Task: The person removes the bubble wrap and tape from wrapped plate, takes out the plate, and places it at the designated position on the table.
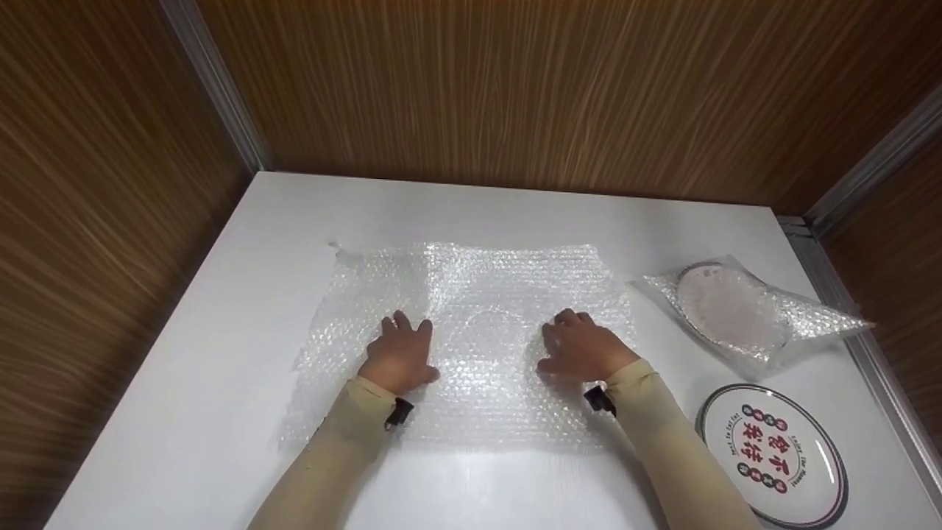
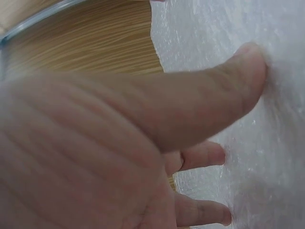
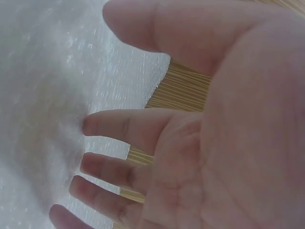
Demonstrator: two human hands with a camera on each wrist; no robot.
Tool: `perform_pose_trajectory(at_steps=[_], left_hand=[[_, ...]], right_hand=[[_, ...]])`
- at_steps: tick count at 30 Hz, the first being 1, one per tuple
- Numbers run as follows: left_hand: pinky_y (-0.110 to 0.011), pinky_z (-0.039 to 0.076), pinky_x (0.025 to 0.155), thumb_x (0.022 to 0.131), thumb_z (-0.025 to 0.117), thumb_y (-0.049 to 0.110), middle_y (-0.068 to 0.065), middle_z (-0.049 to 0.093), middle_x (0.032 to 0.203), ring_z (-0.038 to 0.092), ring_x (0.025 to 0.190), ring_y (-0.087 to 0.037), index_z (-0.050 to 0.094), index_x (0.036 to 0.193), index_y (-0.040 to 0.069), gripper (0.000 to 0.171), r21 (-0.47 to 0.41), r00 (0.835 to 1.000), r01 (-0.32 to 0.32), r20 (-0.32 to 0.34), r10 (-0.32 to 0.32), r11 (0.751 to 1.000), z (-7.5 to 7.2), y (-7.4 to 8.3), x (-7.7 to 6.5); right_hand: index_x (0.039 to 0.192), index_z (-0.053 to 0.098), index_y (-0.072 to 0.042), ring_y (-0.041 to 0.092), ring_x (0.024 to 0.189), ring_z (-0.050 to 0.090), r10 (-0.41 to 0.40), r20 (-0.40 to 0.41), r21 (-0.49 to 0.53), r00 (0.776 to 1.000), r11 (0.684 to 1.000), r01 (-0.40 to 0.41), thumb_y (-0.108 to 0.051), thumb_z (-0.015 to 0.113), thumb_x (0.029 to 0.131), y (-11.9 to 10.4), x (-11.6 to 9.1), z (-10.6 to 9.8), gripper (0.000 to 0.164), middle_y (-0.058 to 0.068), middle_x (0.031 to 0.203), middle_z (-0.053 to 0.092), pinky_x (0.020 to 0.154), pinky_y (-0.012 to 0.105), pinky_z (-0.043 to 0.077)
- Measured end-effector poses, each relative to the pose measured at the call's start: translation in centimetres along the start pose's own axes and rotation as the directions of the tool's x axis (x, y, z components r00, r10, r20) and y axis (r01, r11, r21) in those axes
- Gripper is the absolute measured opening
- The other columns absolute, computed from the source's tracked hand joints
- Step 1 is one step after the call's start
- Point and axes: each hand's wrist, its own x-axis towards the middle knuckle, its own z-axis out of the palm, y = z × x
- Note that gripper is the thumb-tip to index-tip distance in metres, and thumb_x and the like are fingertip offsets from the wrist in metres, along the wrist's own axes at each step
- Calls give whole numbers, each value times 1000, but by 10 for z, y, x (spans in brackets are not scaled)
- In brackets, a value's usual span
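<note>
A large sheet of clear bubble wrap (image 1: 478, 412) lies spread across the white table. Near its middle a faint round outline shows through; whatever makes it is covered by the wrap. My left hand (image 1: 399, 355) rests on the wrap left of this outline, fingers spread and thumb pointing inward. On the other side, my right hand (image 1: 585, 347) touches the sheet with extended fingers. Both wrist views show fingertips right at the surface of the wrap, the left thumb (image 2: 252, 71) and the right fingers (image 3: 124, 126) being nearly straight. Neither hand grips anything.
To the right lies a round pinkish item (image 1: 728, 305) wrapped in bubble wrap with a pointed end. Nearer me, beside my right forearm, sits a white plate (image 1: 802, 442) with a dark rim and red characters. Wood-grain panels (image 1: 500, 96) enclose the white table (image 1: 199, 353) at back and sides.
</note>
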Motion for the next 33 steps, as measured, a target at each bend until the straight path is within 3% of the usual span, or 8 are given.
perform_pose_trajectory(at_steps=[7,14,20,29,33], left_hand=[[-69,46,100,89,76,30,-48,26,152,28,142,-63,45,149,-2,75,-40,996,-32,86,36,999,-4,-6,4],[-69,49,96,93,72,32,-49,29,150,33,138,-63,49,145,-1,66,-72,998,-25,51,28,997,-1,-5,6],[-71,50,91,93,76,35,-46,30,151,32,140,-62,46,149,0,72,-33,999,31,29,-30,999,6,1,6],[-72,49,93,97,72,37,-44,25,156,26,145,-60,42,152,3,72,30,996,69,60,-71,997,12,6,8],[-73,48,93,98,71,37,-45,25,156,26,145,-60,42,151,2,70,32,996,59,64,-61,998,11,7,5]], right_hand=[[93,63,-11,47,123,51,-11,-37,58,999,998,13,-31,72,89,4,-5,-2,22,24,136,55,89,61,54],[99,65,-9,48,124,51,-22,-19,62,1000,998,23,-32,72,91,4,-5,-5,25,25,137,54,89,62,54],[112,67,-5,49,127,49,-9,-8,76,1000,997,10,-32,71,91,3,-5,-5,34,26,141,52,93,64,52],[112,67,-4,48,125,50,-2,-25,76,1000,997,4,-30,73,89,0,-5,-3,35,25,138,53,94,61,52],[101,66,-7,48,124,49,-8,-15,65,1000,998,9,-30,72,89,0,-5,-2,28,26,138,53,92,61,53]])
